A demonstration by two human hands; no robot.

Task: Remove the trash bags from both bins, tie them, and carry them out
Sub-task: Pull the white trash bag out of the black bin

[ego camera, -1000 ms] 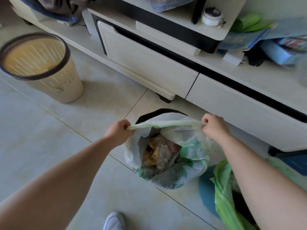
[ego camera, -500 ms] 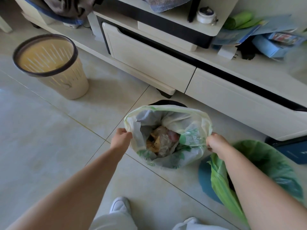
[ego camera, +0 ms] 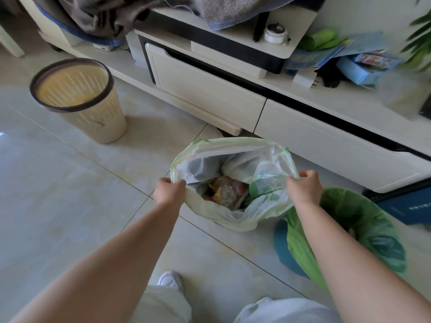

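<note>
Translucent white trash bag with green print (ego camera: pixel 233 213) is sitting on the floor before the cream cabinet drawer (ego camera: pixel 205 89), mouth gaping. Left hand (ego camera: pixel 169 191) and right hand (ego camera: pixel 303 187) are pinching opposite rim edges, fingers closed on plastic, rim stretching crosswise between them.

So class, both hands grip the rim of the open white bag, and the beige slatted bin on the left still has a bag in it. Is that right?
Not quite. The head view shows the beige slatted bin has no bag in it. The rest holds: the left hand and right hand both grip the rim of the open white bag.
</note>
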